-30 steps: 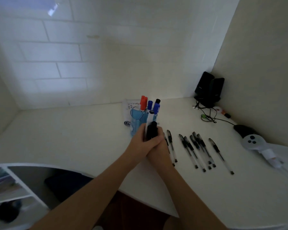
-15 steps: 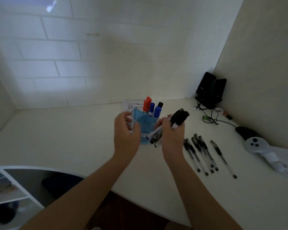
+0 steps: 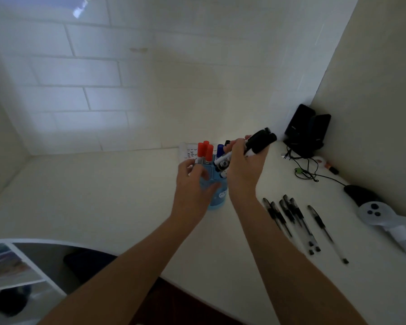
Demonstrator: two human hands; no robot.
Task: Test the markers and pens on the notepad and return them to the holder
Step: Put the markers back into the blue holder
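Over the desk (image 3: 103,195), right fingers (image 3: 236,148) clasp markers (image 3: 259,141) above holder (image 3: 217,199).

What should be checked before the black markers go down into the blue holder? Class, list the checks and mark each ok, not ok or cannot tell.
1. The left hand holds the blue holder: ok.
2. The right hand grips the black markers as one bundle: ok.
3. Caps on their upper ends: ok.
4. Their lower ends over the holder's opening: ok.
5. Free compartment beside the red markers: cannot tell, hands hide it.
6. Bundle upright for dropping: not ok, tilted.
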